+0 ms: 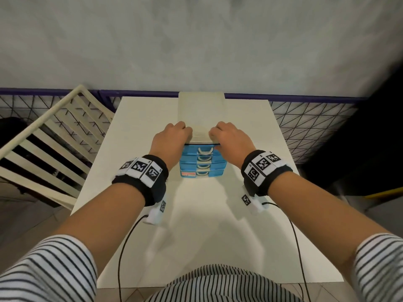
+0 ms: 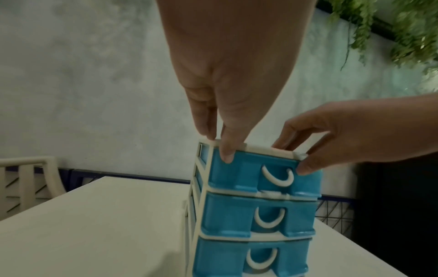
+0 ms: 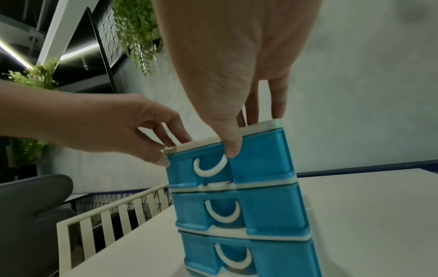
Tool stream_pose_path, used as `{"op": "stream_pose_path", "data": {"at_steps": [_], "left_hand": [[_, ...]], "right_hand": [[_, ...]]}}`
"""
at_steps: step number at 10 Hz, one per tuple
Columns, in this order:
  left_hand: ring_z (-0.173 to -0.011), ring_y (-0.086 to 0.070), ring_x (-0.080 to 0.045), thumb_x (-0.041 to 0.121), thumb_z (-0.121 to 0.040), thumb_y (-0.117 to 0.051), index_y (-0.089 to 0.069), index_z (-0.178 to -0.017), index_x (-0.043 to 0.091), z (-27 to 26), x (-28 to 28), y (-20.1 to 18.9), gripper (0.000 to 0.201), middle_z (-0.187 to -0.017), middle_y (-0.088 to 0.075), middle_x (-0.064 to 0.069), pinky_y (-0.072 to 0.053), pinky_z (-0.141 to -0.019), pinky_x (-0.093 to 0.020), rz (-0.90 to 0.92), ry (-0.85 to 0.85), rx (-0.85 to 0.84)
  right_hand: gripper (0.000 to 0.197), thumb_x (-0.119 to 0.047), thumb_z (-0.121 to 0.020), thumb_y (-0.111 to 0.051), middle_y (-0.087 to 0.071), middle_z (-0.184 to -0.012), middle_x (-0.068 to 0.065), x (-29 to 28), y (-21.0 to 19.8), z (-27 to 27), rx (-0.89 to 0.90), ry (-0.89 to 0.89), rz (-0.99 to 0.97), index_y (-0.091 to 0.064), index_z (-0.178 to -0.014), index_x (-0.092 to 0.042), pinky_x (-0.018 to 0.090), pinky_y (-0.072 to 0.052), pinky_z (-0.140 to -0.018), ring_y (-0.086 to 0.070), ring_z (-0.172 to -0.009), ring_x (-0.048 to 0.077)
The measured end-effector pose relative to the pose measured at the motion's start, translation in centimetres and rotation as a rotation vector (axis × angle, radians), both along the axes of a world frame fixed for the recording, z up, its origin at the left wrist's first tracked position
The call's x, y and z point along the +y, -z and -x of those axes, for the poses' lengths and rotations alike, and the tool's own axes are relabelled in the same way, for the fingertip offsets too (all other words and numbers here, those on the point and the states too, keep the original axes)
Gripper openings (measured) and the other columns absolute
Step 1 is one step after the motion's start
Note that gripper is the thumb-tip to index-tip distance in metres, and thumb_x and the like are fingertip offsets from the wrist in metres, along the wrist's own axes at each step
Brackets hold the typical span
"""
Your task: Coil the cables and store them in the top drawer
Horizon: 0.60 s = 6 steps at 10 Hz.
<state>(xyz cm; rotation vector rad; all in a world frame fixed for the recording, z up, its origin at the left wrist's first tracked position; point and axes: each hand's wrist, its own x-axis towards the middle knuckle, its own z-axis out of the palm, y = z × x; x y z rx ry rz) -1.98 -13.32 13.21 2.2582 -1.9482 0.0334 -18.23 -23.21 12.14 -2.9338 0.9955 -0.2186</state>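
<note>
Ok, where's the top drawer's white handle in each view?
Head: top drawer handle at centre, between the left hand and right hand.
Left wrist: handle right of centre.
Right wrist: handle at centre, under the right thumb.
Shared landmark: the cream unit top.

Drawer unit (image 1: 201, 118) stands on table (image 1: 139, 131), at the far edge, centred. Top drawer (image 2: 251, 174) sits shut above the others (stacked one under another). Left hand (image 1: 172, 136) and right hand (image 1: 231, 136) flank its top front corners. Chair (image 1: 52, 136) left of table.
</note>
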Motion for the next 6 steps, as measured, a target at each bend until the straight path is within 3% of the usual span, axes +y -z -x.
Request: {"op": "stream_pose_path", "data": {"at_steps": [1,3,4,5,6], "left_hand": [[-0.091,-0.049,-0.028,-0.003,-0.081,-0.056,-0.054,-0.097,0.014,0.4,-0.2,0.0,0.024,-0.100,-0.053,-0.007,-0.034,-0.054,-0.033,0.039,-0.028,-0.033],[-0.089,-0.048,-0.027,-0.006,-0.079,-0.055,-0.053,-0.095,0.014,0.5,0.0,0.2,0.025,-0.099,-0.053,-0.007,-0.032,-0.052,-0.033,0.067,-0.023,-0.047],[-0.090,-0.050,-0.027,-0.004,-0.080,-0.056,-0.052,-0.097,0.015,0.3,0.2,0.6,0.026,-0.103,-0.053,-0.006,-0.043,-0.054,-0.036,0.035,-0.023,0.013],[-0.103,-0.055,-0.029,0.008,-0.083,-0.059,-0.050,-0.115,0.019,-0.1,0.7,-0.1,0.034,-0.123,-0.051,-0.004,-0.055,-0.071,-0.044,-0.012,-0.016,0.106],[-0.122,-0.051,-0.024,0.022,-0.088,-0.057,-0.034,-0.137,0.029,-0.7,3.7,0.5,0.055,-0.150,-0.031,0.001,-0.054,-0.086,-0.041,-0.026,-0.073,0.246]], "right_hand": [[0.031,0.000,-0.078,-0.063,-0.056,-0.105,0.009,-0.2,0.5,-0.5,-0.012,0.019,0.073,-0.056,-0.105,-0.012,0.036,-0.042,-0.065,-0.053,-0.094,0.029],[0.030,-0.001,-0.077,-0.064,-0.057,-0.102,0.008,-0.1,1.2,-0.2,-0.044,0.011,0.071,-0.057,-0.103,-0.012,0.035,-0.042,-0.065,-0.053,-0.090,0.029],[0.032,-0.003,-0.080,-0.062,-0.054,-0.111,0.008,0.1,0.9,0.2,-0.011,0.022,0.013,-0.054,-0.109,-0.012,0.036,-0.047,-0.072,-0.052,-0.099,0.028],[0.039,-0.014,-0.088,-0.057,-0.044,-0.135,0.010,0.7,-0.4,0.8,-0.018,0.032,-0.119,-0.048,-0.127,-0.014,0.044,-0.047,-0.092,-0.044,-0.121,0.029],[0.045,-0.023,-0.093,-0.050,-0.036,-0.146,0.006,2.0,-0.6,4.1,-0.088,0.067,-0.234,-0.042,-0.137,-0.021,0.042,-0.042,-0.103,-0.038,-0.131,0.025]]}}
